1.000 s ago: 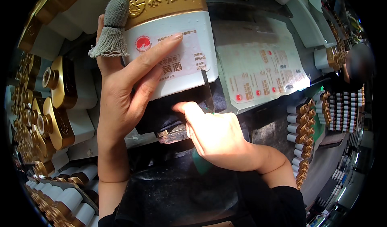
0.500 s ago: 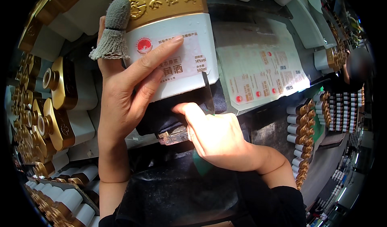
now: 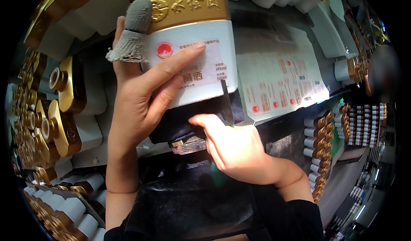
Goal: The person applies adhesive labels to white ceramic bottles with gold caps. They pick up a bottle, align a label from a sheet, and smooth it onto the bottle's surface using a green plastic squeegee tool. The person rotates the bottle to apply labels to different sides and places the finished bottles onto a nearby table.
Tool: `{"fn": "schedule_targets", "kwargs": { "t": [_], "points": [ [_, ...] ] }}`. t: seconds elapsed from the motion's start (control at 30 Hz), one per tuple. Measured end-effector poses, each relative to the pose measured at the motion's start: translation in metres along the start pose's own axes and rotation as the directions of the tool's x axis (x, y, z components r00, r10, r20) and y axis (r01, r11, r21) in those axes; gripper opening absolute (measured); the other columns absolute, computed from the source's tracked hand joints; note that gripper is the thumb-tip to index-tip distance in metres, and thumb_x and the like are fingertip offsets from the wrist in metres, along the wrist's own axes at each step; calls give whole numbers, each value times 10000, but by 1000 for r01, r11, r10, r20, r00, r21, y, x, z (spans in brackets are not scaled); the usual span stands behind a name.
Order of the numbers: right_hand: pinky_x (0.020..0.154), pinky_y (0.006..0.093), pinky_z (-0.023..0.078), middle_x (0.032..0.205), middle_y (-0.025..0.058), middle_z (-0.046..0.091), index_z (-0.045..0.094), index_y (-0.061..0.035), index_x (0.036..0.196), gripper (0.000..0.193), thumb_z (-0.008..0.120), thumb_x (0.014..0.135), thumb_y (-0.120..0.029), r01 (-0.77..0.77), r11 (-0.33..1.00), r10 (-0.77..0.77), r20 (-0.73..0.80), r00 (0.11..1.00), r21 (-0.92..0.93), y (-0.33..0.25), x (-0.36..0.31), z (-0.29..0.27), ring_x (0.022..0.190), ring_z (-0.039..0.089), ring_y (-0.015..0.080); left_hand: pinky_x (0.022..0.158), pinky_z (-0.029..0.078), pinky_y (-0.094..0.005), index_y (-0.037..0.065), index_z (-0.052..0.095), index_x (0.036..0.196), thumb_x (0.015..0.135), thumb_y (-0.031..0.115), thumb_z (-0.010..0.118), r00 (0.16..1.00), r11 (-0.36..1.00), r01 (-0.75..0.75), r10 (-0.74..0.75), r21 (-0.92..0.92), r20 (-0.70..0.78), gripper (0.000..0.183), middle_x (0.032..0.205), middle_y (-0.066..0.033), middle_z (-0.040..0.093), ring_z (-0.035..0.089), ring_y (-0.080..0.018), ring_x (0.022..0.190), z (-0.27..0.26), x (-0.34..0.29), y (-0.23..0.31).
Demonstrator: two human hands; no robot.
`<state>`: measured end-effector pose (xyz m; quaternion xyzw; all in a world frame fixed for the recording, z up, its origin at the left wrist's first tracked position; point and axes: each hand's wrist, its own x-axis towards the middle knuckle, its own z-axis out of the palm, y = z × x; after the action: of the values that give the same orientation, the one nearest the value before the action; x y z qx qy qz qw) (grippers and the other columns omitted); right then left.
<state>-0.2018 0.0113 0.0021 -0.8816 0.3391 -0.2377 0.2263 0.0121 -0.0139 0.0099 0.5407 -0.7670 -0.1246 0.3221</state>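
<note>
A white bottle (image 3: pixel 192 29) with a gold embossed shoulder lies on a folded dark cloth (image 3: pixel 171 123), its front face upward. My left hand (image 3: pixel 135 93) grips it from the left, forefinger and thumb laid over a pale printed label (image 3: pixel 209 63) with a red round mark. One left finger wears a grey knitted finger sleeve (image 3: pixel 138 16). Closed around a thin dark blade (image 3: pixel 227 102), my right hand (image 3: pixel 239 149) is just below the bottle. The blade tip meets the label's lower right corner. Most of the blade's handle is hidden in my fist; a bit of green shows beneath.
A sheet of labels (image 3: pixel 278 63) lies right of the bottle. Gold-and-white bottles (image 3: pixel 68 123) crowd the left side, and more stand in rows (image 3: pixel 317 142) at the right. A worn wooden block (image 3: pixel 188 146) sits under the cloth. Another person (image 3: pixel 383 72) is at the far right.
The bottle and both my hands have shifted slightly right and down in the picture. The blade tip stays at the label's lower right corner, and both grips look unchanged.
</note>
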Motion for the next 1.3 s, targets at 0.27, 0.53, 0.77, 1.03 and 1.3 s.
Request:
{"fn": "schedule_targets", "kwargs": {
  "t": [0.27,0.53,0.77,1.03,1.3],
  "points": [
    [518,175,358,740,-32,532,598,-10,1055,129,586,952,-87,-321,762,472,-145,869,562,21,41,-72,585,437,6,1154,283,-387,3,376,1471,999,199,494,905,708,-74,-248,-702,-346,524,1491,-140,427,378,-242,1398,10,-11,-21],
    [591,178,380,727,-42,494,521,-50,853,303,774,832,-214,-364,722,395,82,915,589,48,70,-58,670,446,22,1081,432,-440,46,248,1517,869,25,641,930,613,8,-294,-790,-219,759,1535,-123,276,345,-291,1393,19,-13,8],
    [582,174,364,696,-55,467,476,-65,817,340,796,806,-179,-310,696,369,48,928,648,54,69,-49,656,403,9,1113,379,-409,42,277,1512,809,6,669,885,586,62,-406,-808,-226,806,1526,-139,330,397,-279,1363,23,-10,15],
    [593,179,370,721,-51,472,475,-62,827,332,788,822,-175,-305,686,363,53,930,661,51,69,-49,672,409,14,1107,390,-399,46,277,1513,807,-29,659,884,576,67,-413,-815,-219,807,1514,-136,349,414,-260,1347,22,-10,14],
    [595,183,414,731,-47,519,528,-56,892,293,697,906,-295,-331,667,373,85,924,668,63,73,-66,650,469,22,1074,439,-437,78,263,1519,834,58,712,925,573,36,-329,-819,-189,820,1515,-123,307,341,-271,1399,20,-15,1]
  ]
}}
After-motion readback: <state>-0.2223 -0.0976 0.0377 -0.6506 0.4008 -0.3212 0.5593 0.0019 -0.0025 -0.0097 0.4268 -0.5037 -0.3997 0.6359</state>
